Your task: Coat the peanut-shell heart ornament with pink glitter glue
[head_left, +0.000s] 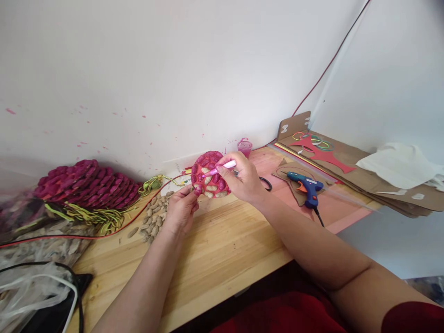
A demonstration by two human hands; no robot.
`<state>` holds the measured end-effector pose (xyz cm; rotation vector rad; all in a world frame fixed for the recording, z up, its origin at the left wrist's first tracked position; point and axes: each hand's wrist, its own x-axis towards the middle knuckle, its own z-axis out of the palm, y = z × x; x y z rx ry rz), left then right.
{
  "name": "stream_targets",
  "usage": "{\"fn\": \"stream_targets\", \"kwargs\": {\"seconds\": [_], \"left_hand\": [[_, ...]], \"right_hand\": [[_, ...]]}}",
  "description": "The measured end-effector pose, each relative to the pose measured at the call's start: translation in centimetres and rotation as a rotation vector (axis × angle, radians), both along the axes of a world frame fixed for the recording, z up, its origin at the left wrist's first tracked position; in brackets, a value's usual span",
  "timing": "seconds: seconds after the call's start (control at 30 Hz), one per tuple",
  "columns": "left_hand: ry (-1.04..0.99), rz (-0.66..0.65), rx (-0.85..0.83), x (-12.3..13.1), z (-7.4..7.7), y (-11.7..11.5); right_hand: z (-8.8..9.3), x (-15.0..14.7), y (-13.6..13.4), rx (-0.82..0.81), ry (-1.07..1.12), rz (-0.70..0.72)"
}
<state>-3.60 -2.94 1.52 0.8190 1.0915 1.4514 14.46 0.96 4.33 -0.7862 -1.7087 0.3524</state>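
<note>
My left hand point(182, 208) grips the lower left edge of a round red disc point(210, 159) covered with peanuts in their shells. Most of these peanuts are painted magenta; several near the lower part are still the tan of bare shell. In my right hand point(241, 178) is a paintbrush point(224, 167) with a white, pink-smeared handle, pinched between thumb and fingers. Its pink tip points left and meets the disc's face, among the peanuts. Just behind my right hand stands a small clear cup point(244, 147) with pink paint. Loose peanuts point(152, 219) lie beside my left wrist.
At the left are stacked magenta peanut discs point(88, 185) with yellow-green yarn point(93, 217). A red cord point(114, 231) crosses the table. A blue glue gun point(307, 187) rests on cardboard at the right, near a black scissor handle point(266, 183). Cardboard sheets point(367, 185) carry white cloth point(398, 162).
</note>
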Motion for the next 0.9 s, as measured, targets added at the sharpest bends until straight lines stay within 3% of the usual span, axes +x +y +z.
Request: {"fn": "stream_targets", "kwargs": {"seconds": [0.57,0.9], "left_hand": [[-0.064,-0.007,-0.025,-0.20,-0.26,0.21],[0.033,0.015,0.016,-0.11,-0.36,0.22]], "right_hand": [[0.15,0.03,-0.08,0.043,-0.029,0.008],[0.15,-0.02,-0.03,0.104,-0.037,-0.021]]}}
